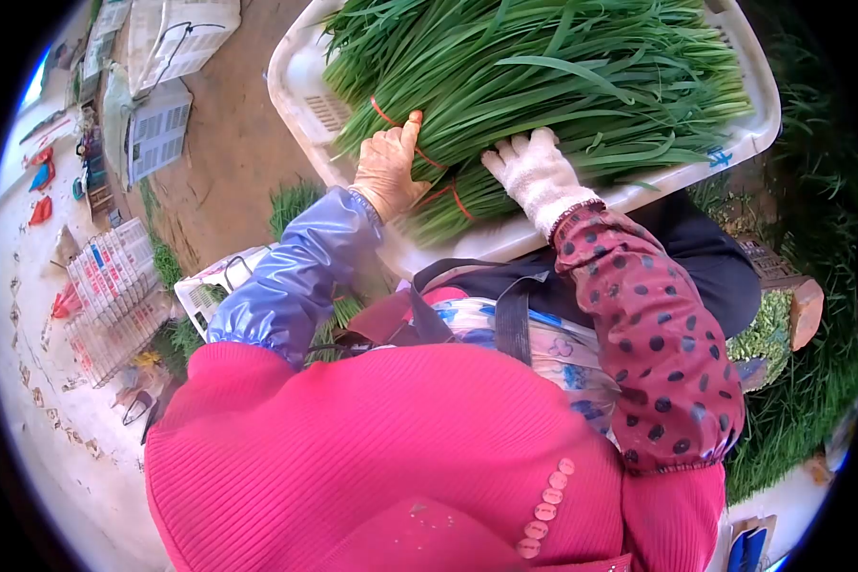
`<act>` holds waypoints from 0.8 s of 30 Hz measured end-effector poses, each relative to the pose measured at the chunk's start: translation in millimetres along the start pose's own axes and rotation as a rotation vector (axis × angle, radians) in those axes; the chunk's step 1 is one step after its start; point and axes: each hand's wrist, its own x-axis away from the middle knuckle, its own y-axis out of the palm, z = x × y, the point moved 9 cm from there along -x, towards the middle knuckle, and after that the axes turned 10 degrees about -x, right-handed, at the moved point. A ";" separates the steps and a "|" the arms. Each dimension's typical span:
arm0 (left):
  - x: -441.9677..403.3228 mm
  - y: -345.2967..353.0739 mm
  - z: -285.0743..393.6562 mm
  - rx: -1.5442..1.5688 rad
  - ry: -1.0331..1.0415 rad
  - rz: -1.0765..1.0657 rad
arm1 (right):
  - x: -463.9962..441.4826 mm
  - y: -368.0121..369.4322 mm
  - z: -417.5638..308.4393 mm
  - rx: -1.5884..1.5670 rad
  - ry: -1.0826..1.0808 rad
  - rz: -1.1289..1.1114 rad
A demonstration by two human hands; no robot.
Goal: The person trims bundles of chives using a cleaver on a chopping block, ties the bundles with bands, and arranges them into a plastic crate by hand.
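Long flat green leaves, looking like garlic chives (553,71), lie piled in a white plastic crate (291,71), tied into bundles with red bands. My left hand (388,172), below a shiny blue-purple sleeve cover, is bent round the near-left end of one bundle (429,214), one finger stretched along it and the other fingertips hidden. My right hand (534,172), in a white knit glove under a red dotted sleeve cover, rests on the leaves near the crate's front rim. Its fingers are slightly spread, with the tips partly sunk among the leaves.
The crate sits over my dark-trousered lap (701,253). More green leaves (801,419) cover the ground at the right, beside a container of chopped greenery (767,334). White crates (114,276) and wrapped stacks (157,129) stand at the left on brown and pale ground.
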 end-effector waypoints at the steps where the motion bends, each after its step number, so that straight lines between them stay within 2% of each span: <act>1: -1.9 0.7 -0.7 0.011 0.010 0.008 | -6.6 7.6 3.5 -0.039 0.018 -0.063; 3: -5.9 0.2 -3.8 0.049 -0.006 -0.002 | -16.0 3.1 7.0 -0.083 -0.010 -0.030; 4: -7.5 -2.3 -4.3 0.076 0.015 -0.027 | -17.7 -18.4 23.9 -0.606 0.142 0.229; 6: -10.1 -2.5 -11.8 0.097 0.035 -0.056 | -1.0 -26.2 51.8 -1.182 0.471 0.241; 7: -13.4 -0.1 -15.9 0.165 0.082 -0.075 | 8.9 -33.4 62.4 -1.175 0.645 0.146; 9: -15.7 -0.2 -21.7 0.235 0.125 -0.099 | 8.4 -73.8 29.1 -0.422 -0.038 -0.074; 11: -17.8 -9.1 -21.2 0.284 0.197 -0.132 | 17.4 -81.7 46.3 -0.644 -0.142 0.071; 13: -14.3 -8.9 -20.6 0.262 0.201 -0.115 | 22.8 -80.2 63.3 -0.636 -0.192 -0.013; 15: -6.1 -0.4 -7.9 0.261 0.236 -0.067 | 28.0 -84.7 63.3 -0.604 -0.148 0.018; 17: -2.5 5.4 7.9 0.158 0.252 -0.030 | 22.7 -68.8 56.7 -0.660 0.049 -0.025; 18: -4.1 3.2 9.3 0.109 0.247 -0.141 | 12.4 -36.0 59.0 -0.736 0.207 -0.037; 19: -5.5 -1.4 7.1 0.060 0.237 -0.254 | 17.3 -40.3 62.4 -0.844 0.315 -0.097; 21: -11.0 -0.2 -20.8 0.360 0.109 -0.432 | 31.2 -50.5 68.2 -1.039 0.556 -0.188; 22: -22.3 -44.6 -28.2 0.729 0.197 -0.073 | 32.2 -53.2 65.9 -1.095 0.498 -0.125; 23: -28.6 -61.2 -55.6 0.681 -0.040 0.088 | 26.5 -50.9 60.0 -0.937 0.272 -0.045; 24: -36.9 -65.7 -66.8 0.531 -0.061 0.173 | 25.0 -49.0 53.2 -0.755 0.070 0.066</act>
